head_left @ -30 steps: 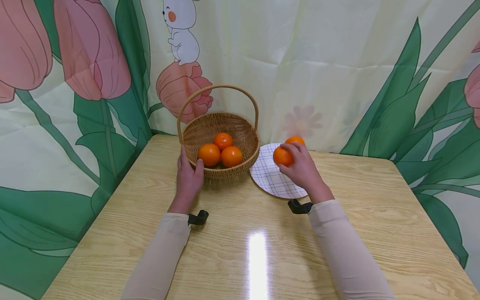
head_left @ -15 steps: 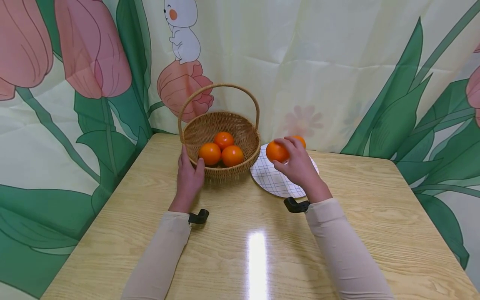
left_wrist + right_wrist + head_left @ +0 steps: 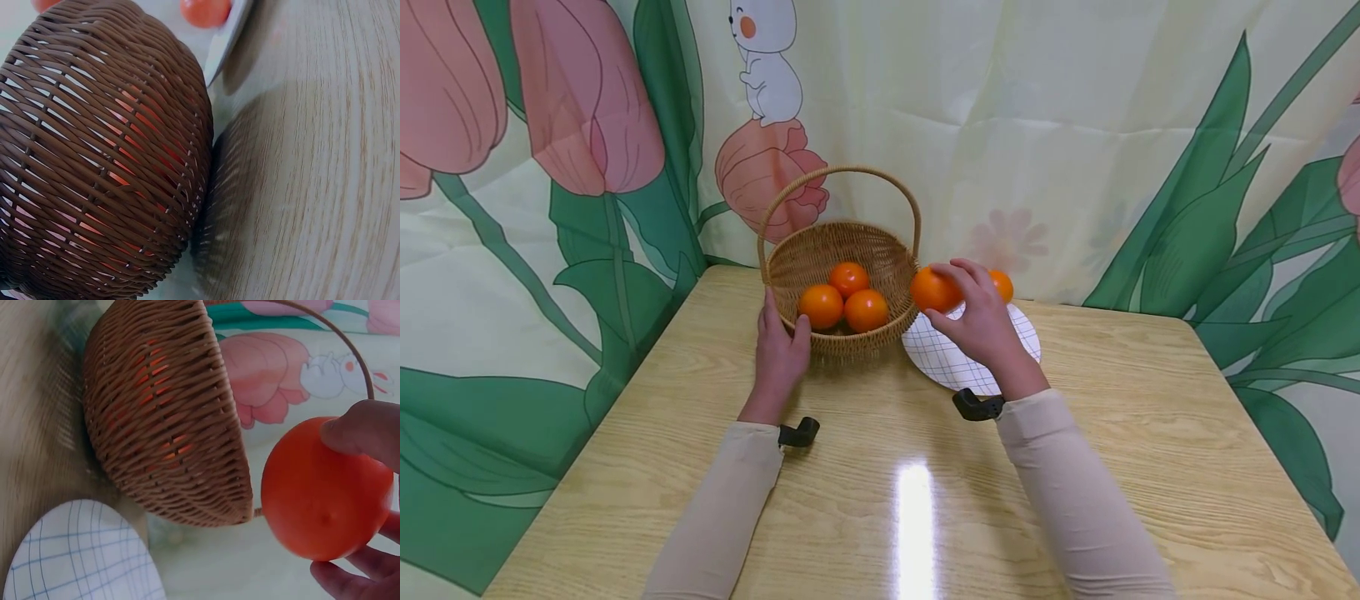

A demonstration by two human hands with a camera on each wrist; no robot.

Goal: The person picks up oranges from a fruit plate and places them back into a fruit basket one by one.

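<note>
In the head view my right hand point(image 3: 981, 321) holds an orange point(image 3: 935, 289) between thumb and fingers, in the air by the basket's right rim. The right wrist view shows that same orange point(image 3: 325, 490) pinched beside the basket's wall point(image 3: 169, 419). My left hand point(image 3: 781, 358) grips the near left rim of the wicker basket point(image 3: 850, 342), thumb at the front and fingers along the side. Inside the basket lie three oranges point(image 3: 821, 307). Another orange point(image 3: 1002, 285), partly hidden by my right hand, sits on a white plate point(image 3: 940, 358) with blue grid lines.
The basket's tall arched handle point(image 3: 868, 169) rises over its opening. A wooden table point(image 3: 865, 483) lies under everything. Behind it hangs a printed curtain point(image 3: 1075, 167) with flowers and a rabbit, close to the basket.
My right hand has lifted the orange off the plate and carried it left and up to the basket's right rim. My left hand keeps its place on the basket.
</note>
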